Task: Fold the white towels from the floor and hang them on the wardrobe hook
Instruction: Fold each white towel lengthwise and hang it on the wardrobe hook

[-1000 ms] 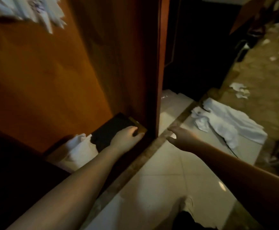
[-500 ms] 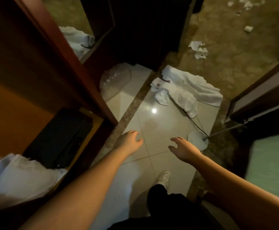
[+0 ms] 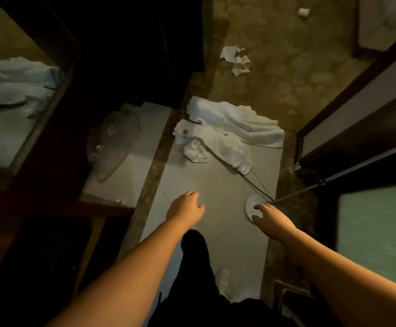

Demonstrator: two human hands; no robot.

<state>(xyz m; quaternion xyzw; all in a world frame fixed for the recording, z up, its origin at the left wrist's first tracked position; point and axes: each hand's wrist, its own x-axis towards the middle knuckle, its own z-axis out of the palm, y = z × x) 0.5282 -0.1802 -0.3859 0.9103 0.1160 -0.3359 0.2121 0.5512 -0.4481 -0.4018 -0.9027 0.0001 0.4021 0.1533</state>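
Crumpled white towels [image 3: 230, 131] with small red emblems lie on the pale tiled floor ahead of me, by the edge of the patterned carpet. Both arms reach forward and down over the tiles. My left hand [image 3: 184, 208] hangs empty with relaxed fingers, well short of the towels. My right hand [image 3: 266, 214] is also empty, fingers loosely spread, hovering over a round white disc on the floor. No wardrobe hook is in view.
The dark wardrobe [image 3: 50, 204] stands open at left, its mirror reflecting towels [image 3: 20, 76]. A clear plastic bag [image 3: 112, 142] lies by its base. A round disc [image 3: 253, 206] with a rod and black cord, paper scraps [image 3: 236, 60], and a door frame [image 3: 357, 114] at right.
My view has swung from the wardrobe interior down to the floor. Both hands left the wardrobe and now reach out over the tiles toward the towels.
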